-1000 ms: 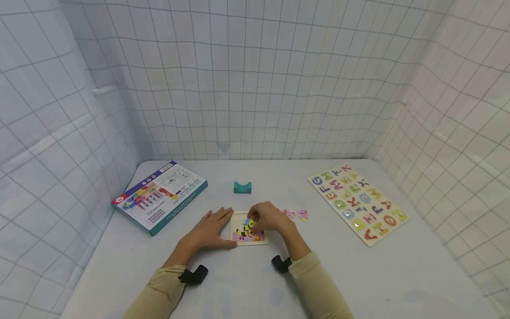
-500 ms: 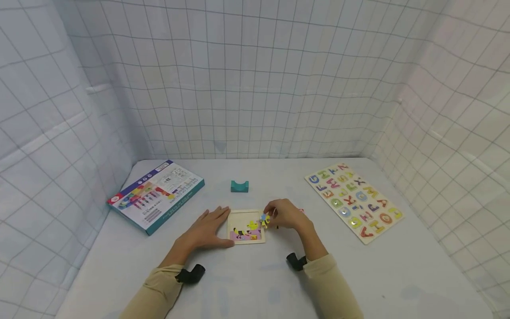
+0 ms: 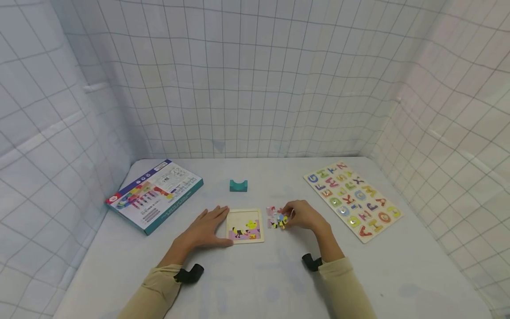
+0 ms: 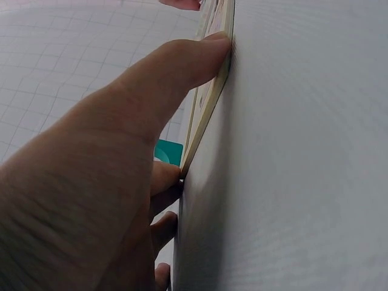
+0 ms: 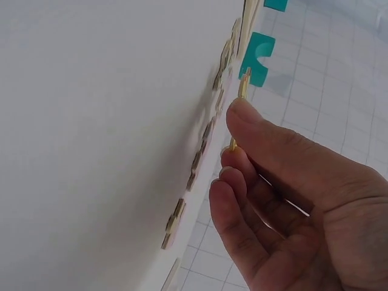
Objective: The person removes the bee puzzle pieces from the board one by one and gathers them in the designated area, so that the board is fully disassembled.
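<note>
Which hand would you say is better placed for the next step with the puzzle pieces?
The right hand, probably: it pinches a puzzle piece near the other loose pieces, while the left hand rests against the wooden frame, apparently steadying it.

The right fingers (image 3: 295,205) pinch a puzzle piece (image 3: 283,219).

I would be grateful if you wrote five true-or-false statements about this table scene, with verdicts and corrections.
1. The teal block is farther from the person than the wooden tray. True.
2. Both hands pinch puzzle pieces. False: only the right hand pinches a piece; the left hand touches the tray.
3. Puzzle pieces fill the whole tray. False: part of it is bare.
4. The alphabet board lies to the right of the loose pieces. True.
5. The box lies on the alphabet board. False: the box lies left of the teal block.
</note>
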`<state>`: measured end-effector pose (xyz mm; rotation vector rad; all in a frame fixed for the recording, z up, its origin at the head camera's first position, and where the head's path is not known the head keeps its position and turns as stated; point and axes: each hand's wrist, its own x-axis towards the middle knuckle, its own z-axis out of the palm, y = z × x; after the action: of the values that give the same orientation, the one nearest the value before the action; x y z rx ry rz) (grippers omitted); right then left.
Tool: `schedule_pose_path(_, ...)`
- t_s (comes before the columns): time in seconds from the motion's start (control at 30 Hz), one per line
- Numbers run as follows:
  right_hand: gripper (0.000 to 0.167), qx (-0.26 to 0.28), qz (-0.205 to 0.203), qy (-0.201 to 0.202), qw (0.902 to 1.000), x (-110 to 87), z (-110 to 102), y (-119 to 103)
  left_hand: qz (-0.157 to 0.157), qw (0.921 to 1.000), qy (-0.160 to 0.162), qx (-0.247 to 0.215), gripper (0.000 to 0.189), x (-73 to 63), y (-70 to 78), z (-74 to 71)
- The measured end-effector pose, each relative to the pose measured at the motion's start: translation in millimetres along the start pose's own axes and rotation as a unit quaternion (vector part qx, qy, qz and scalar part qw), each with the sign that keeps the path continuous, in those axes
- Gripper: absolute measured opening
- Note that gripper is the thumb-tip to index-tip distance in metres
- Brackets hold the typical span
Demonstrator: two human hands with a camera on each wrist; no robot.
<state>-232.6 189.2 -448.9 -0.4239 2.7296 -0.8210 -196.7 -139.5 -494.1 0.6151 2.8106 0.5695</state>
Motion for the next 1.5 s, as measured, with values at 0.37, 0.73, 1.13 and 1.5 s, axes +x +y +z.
schedule_pose_path(0.37, 0.033, -0.001, 0.028, -0.008, 0.9996, -0.9, 0.3, 14.3, -0.001, 1.0000, 0.002, -0.005, 0.106, 0.0, 0.5, 0.5)
schedule_pose_path(0.73, 0.030, -0.003, 0.039, -0.011, 0.9992, -1.6, 1.2, 13.5, 0.001, 1.0000, 0.001, -0.009, 0.106, -1.4, 2.7, -2.2)
schedule_pose_path(1.13, 0.032, -0.013, 0.037, -0.018, 0.9991, -0.9, 0.7, 13.9, -0.006, 0.9999, -0.002, -0.011, 0.107, -0.7, 2.3, -1.6)
schedule_pose_path(1.5, 0.036, -0.009, 0.023, -0.015, 0.9996, 1.1, -1.4, 14.2, -0.014, 0.9998, -0.008, -0.007, 0.107, -0.2, 2.0, -1.6)
